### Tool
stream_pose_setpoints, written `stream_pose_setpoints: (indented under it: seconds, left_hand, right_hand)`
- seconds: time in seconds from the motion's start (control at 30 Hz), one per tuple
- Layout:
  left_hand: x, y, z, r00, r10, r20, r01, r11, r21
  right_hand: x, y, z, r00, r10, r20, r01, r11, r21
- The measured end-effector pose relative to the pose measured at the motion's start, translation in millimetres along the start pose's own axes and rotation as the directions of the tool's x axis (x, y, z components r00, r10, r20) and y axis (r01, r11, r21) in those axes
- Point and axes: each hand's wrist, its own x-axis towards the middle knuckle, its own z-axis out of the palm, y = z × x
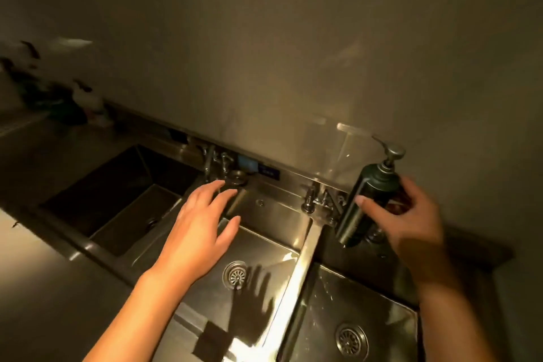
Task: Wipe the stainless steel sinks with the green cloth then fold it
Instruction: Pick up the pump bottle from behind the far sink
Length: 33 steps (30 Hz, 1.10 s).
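Three stainless steel sinks run side by side: a dark left sink [97,203], a middle sink [273,214] with a round drain [235,275], and a right sink [323,317] with its own drain [351,341]. My left hand [199,232] hovers open over the middle sink, fingers spread toward its back wall and a small round metal piece [236,178]. My right hand [411,223] wraps around a dark pump bottle [367,200] standing upright on the ledge behind the right sink. No green cloth is visible.
Faucet handles [216,161] rise behind the left and middle sinks, and another faucet set [320,203] stands left of the bottle. A steel backsplash wall [264,53] stands behind. Counter [44,288] lies to the left, with dark clutter [58,103] at the far left.
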Motion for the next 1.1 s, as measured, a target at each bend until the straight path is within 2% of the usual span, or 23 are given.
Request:
stream_pose_setpoints:
  seconds: [0.23,0.37,0.63,0.8,0.93,1.1]
  left_hand:
    - [-95.6,-97.1,-70.7,0.964,-0.248,-0.099,0.237,0.965,-0.11]
    - [-147.3,-141.9,-102.9,0.941,-0.302,-0.153,0.288,0.952,-0.106]
    - [-239.6,-220.9,-170.0,0.863,-0.419,-0.283,0.384,0.907,-0.172]
    - [-293.5,-260.0,-198.8,0.782,-0.498,-0.373,0.468,0.866,-0.175]
    - [-332.3,-291.5,-210.3,0.7,-0.576,-0.423,0.536,0.814,-0.221]
    - [-354.3,-336.8,-225.9,0.584,-0.641,-0.498,0.617,0.749,-0.241]
  right_hand:
    - [-54.1,-76.3,108.3,0.98,-0.095,0.176,0.083,0.994,0.073]
    - [-81.5,-110.4,170.2,0.958,-0.174,0.228,0.167,0.985,0.048]
    - [-136.5,-167.1,298.1,0.884,-0.288,0.368,0.25,0.957,0.146]
    - [-159.6,-201.0,363.6,0.806,-0.358,0.471,0.322,0.933,0.159]
    - [-171.4,-220.0,413.3,0.738,-0.379,0.558,0.325,0.925,0.199]
    - [-174.4,-230.3,474.2,0.688,-0.399,0.606,0.325,0.916,0.234]
